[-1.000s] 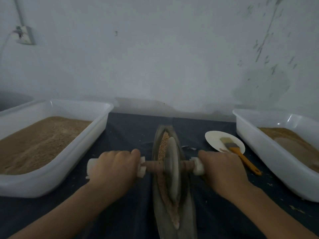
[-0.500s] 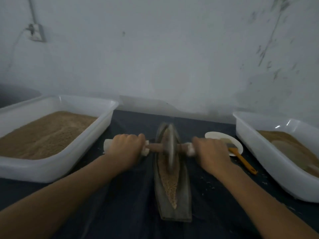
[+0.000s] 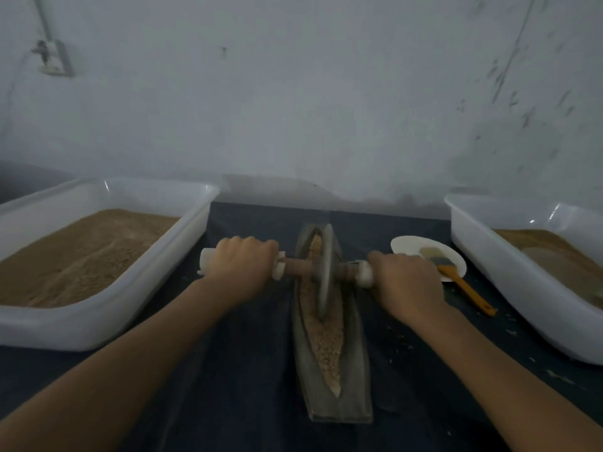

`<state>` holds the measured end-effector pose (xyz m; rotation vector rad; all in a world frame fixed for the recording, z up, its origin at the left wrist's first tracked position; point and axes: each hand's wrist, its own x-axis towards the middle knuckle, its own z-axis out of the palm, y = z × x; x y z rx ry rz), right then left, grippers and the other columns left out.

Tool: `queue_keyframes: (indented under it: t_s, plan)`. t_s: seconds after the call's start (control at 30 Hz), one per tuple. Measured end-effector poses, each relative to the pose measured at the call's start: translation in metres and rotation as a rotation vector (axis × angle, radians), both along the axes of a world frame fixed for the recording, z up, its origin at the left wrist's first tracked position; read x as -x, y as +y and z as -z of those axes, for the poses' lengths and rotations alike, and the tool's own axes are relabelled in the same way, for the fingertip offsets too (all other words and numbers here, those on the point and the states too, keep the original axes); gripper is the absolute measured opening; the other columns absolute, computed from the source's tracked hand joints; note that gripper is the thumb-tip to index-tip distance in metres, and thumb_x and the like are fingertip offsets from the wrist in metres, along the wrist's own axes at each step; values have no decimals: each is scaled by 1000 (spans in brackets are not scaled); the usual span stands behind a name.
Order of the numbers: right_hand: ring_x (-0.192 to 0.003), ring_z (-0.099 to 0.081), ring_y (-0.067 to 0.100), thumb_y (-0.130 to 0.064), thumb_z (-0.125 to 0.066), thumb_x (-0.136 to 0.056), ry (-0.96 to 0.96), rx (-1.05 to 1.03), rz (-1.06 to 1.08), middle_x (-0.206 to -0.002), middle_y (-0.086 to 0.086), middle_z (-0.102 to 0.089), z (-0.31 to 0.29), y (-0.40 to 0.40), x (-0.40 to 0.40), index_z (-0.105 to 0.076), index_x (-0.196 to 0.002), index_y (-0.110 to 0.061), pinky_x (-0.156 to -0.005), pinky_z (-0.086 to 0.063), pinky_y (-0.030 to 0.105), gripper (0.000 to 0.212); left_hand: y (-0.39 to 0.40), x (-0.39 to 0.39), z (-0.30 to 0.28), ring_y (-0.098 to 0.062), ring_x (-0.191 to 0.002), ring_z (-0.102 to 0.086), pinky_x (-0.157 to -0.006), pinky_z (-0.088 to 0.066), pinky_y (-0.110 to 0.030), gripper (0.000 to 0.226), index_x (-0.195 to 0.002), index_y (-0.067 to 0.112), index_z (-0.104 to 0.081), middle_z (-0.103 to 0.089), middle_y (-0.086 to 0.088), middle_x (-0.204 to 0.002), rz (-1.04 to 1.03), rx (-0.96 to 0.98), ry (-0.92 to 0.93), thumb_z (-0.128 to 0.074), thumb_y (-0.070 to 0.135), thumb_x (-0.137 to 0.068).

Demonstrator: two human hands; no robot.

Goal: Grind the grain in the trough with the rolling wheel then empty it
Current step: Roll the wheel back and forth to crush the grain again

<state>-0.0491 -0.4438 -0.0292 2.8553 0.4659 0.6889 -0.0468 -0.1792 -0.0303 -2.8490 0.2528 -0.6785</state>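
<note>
Two hands, the left hand (image 3: 241, 265) and right hand (image 3: 406, 282), clamp the white handle ends of a wheel (image 3: 323, 272) standing toward twelve o'clock in the boat-shaped stone trough (image 3: 354, 353). Uneven pressure could tip the thin disc off track, spilling coarse tan grain (image 3: 326, 344) onto the dark cloth (image 3: 248, 370).

Dark tabletop (image 3: 248, 370) lies open on both sides of the trough (image 3: 352, 380). The left tub (image 3: 107, 318) walls the far left; the right tub (image 3: 509, 288), plate (image 3: 411, 246) and brush (image 3: 463, 285) crowd the right.
</note>
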Motion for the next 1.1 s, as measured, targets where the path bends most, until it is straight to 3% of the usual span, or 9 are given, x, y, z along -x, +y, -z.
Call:
queue_keyframes:
  t_s: [0.2, 0.3, 0.4, 0.47, 0.6, 0.67, 0.83, 0.97, 1.1]
  plan:
    - [-78, -64, 26, -24, -64, -81, -138, 147, 21, -87, 0, -66, -31, 30, -34, -57, -93, -21, -56, -27, 32, 15, 11, -32, 23, -28, -76, -61, -60, -36, -33, 27, -83, 24, -35, -63, -2, -87, -28, 168, 13, -56, 39, -88]
    - [-80, -63, 24, -24, -63, -82, -94, 98, 21, -89, 1, -66, -27, 25, -17, -55, -94, -20, -59, -29, 31, 15, 6, -11, 11, -19, -62, -50, -57, -34, -32, 30, -83, 25, -32, -50, 7, -74, -21, 133, 52, -59, 37, -86]
    - [-70, -60, 19, -33, -69, -78, -12, -3, -33, -80, -4, -63, -4, 2, 21, -49, -86, -26, -57, -38, 29, 22, 1, 39, -4, -11, -52, -36, -51, -27, -29, 41, -79, 29, -28, -36, 11, -64, 37, 24, 42, -67, 42, -78]
    - [-61, -56, 14, -40, -71, -72, 43, -48, -49, -71, -7, -58, 5, -13, 49, -39, -77, -33, -51, -41, 30, 33, -4, 77, -15, -13, -46, -37, -48, -24, -27, 52, -74, 26, -35, -38, 10, -59, 177, -62, -83, -83, 33, -56]
    - [-40, -43, 9, -41, -84, -43, -29, -35, -97, -49, -8, -45, 4, -25, 82, -33, -66, -34, -34, -29, 26, 57, -8, 113, -22, -18, -36, -40, -44, -23, -25, 49, -62, 17, -48, -44, 2, -48, 241, -61, -187, -88, 14, -34]
    - [-44, -46, 10, -44, -81, -51, -10, -1, -93, -52, -8, -48, 6, -25, 76, -33, -68, -34, -37, -33, 28, 52, -9, 106, -17, -14, -37, -36, -44, -21, -24, 50, -63, 20, -46, -43, 5, -48, 183, -56, -109, -89, 18, -36]
    - [-58, -57, 20, -34, -72, -70, -82, 21, -73, -67, -4, -60, 4, -4, 18, -49, -76, -26, -49, -41, 30, 25, -1, 39, 8, -10, -54, -41, -51, -27, -28, 35, -78, 29, -31, -39, 11, -64, -18, -9, -50, -64, 41, -79]
    - [-56, -59, 22, -29, -78, -62, -171, 107, 36, -65, -2, -62, -14, 21, -28, -55, -73, -22, -52, -29, 28, 27, 5, -8, 16, -18, -60, -53, -53, -30, -29, 30, -78, 27, -34, -54, 8, -70, -80, 106, -79, -61, 39, -82]
    - [-72, -63, 23, -24, -66, -79, -152, 57, 29, -80, 0, -66, -16, 27, -37, -56, -85, -21, -59, -31, 31, 12, 1, -19, 7, -20, -74, -61, -58, -36, -31, 24, -83, 26, -36, -63, 4, -87, -105, 102, -12, -57, 37, -86]
